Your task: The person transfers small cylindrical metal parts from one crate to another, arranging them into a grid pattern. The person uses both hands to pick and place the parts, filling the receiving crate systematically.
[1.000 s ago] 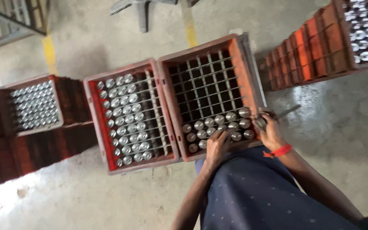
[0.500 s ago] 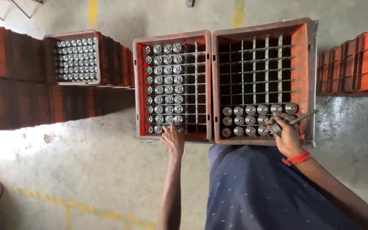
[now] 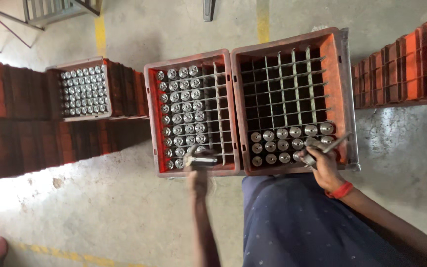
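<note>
Two orange gridded crates stand side by side on the concrete floor in front of me. The left crate point(image 3: 150, 123) holds several rows of shiny metal cylinders. The right crate point(image 3: 282, 42) is mostly bare grid, with cylinders point(image 3: 282, 133) only in its nearest rows. My left hand point(image 3: 197, 173) is at the left crate's near edge, closed on a metal cylinder point(image 3: 202, 159). My right hand point(image 3: 322, 165), with a red band on its wrist, rests at the right crate's near right corner and grips a thin metal rod point(image 3: 333, 144).
A third crate point(image 3: 82, 91) full of metal cylinders sits on stacked orange crates at the left. More orange crates point(image 3: 406, 64) are stacked at the right. Yellow lines point(image 3: 263, 20) cross the floor at the back. My blue-clothed lap point(image 3: 297, 222) fills the lower middle.
My left hand moved from the right crate over to the left crate's near edge and now holds a cylinder. My right hand stayed at the right crate with the rod.
</note>
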Tool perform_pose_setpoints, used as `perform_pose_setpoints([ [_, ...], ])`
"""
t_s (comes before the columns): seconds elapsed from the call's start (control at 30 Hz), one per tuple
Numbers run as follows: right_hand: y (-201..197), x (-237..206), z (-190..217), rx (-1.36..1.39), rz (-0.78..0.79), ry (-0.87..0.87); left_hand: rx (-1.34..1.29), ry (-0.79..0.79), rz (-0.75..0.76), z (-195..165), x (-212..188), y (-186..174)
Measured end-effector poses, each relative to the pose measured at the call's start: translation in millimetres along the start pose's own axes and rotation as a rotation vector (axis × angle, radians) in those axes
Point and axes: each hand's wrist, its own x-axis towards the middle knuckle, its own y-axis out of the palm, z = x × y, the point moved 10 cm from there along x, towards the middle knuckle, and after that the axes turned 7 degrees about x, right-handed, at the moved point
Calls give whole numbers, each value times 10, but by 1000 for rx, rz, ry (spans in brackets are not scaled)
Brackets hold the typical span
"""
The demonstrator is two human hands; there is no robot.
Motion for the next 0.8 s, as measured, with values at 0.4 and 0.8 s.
perform_pose_setpoints([
  [0.4,905,-241,669,-78,165,-207,1075,8,273,1377,-548,2220],
  [0.8,527,-37,799,-77,158,-260,1266,-105,359,1648,-465,2520],
])
